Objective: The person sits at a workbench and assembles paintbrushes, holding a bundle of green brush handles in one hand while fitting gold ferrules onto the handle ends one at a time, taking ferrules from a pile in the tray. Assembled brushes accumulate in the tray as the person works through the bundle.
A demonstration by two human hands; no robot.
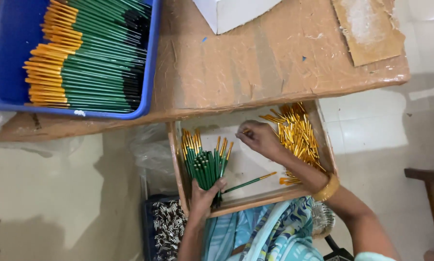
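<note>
1. A pale tiled floor (57,193) is seen under a worn brown table (255,67), with a shallow wooden tray (255,198) held nearest the person.
2. A bundle of green pens (205,162) with gold tips is clenched in the left hand (203,195), at the tray's left side.
3. One loose green pen (248,182) is laid on the tray floor beside it.
4. A small piece is pinched by the right hand (260,139); what it is cannot be made out.
5. A heap of gold caps (299,137) is partly hidden by the table edge.
6. Farther off, a blue bin (9,53) of stacked pens is cut off by the frame.
</note>
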